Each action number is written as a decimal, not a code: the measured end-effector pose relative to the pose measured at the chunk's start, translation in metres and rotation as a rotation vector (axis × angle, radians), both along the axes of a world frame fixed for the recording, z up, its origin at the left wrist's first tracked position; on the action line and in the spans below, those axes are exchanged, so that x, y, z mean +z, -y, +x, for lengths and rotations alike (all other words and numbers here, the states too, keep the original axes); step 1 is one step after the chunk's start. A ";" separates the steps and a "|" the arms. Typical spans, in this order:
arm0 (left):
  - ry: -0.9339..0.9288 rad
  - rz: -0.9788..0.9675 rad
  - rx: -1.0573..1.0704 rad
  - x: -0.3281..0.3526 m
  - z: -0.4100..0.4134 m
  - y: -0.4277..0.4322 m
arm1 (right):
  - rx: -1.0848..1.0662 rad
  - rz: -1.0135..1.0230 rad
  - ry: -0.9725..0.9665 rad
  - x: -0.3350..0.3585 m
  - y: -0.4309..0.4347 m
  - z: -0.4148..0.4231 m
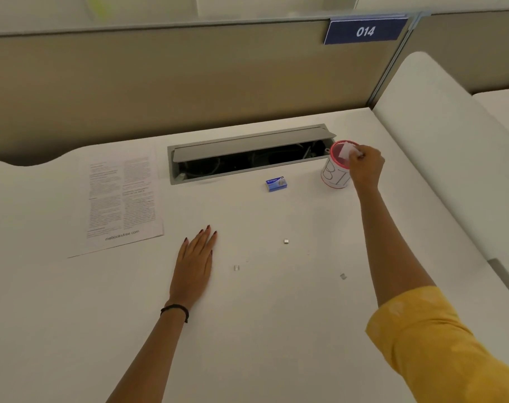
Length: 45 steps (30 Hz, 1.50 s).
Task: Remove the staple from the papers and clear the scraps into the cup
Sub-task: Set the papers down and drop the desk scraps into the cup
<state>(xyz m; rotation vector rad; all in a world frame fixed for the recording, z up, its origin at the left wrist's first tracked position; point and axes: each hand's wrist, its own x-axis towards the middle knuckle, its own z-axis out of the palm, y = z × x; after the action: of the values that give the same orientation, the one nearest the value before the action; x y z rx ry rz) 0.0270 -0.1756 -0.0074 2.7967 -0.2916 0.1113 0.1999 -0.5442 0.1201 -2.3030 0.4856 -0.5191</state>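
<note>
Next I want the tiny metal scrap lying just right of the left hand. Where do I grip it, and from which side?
Come straight down and pinch the metal scrap across its two sides with thumb and fingertip: it lies flat on the table, with nothing raised to hook. The left hand, open beside it, is probably handier; the right hand holds paper over the cup.

white desk, beige partition. the cup is white with a red rim and black lettering. blue staple box. white papers in black print. blue sign with white 014. yellow sleeve, faintly patterned paler. black wristband. white paper scrap. dark red nails on the left hand.
</note>
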 end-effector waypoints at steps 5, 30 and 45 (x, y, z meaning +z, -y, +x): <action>-0.003 0.002 0.003 0.000 -0.001 -0.001 | 0.060 -0.074 -0.086 0.000 0.000 0.000; -0.024 -0.054 0.027 0.005 -0.060 -0.008 | 0.267 -0.042 -0.381 -0.095 -0.037 -0.280; -0.048 -0.033 0.013 0.005 -0.075 -0.010 | 0.231 -0.264 -0.241 -0.093 -0.064 -0.275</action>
<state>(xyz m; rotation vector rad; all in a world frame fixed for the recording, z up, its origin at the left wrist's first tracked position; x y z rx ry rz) -0.0481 -0.1654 -0.0020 2.7647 -0.2578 0.0516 -0.0751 -0.4804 0.0270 -2.6497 0.2687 -0.2021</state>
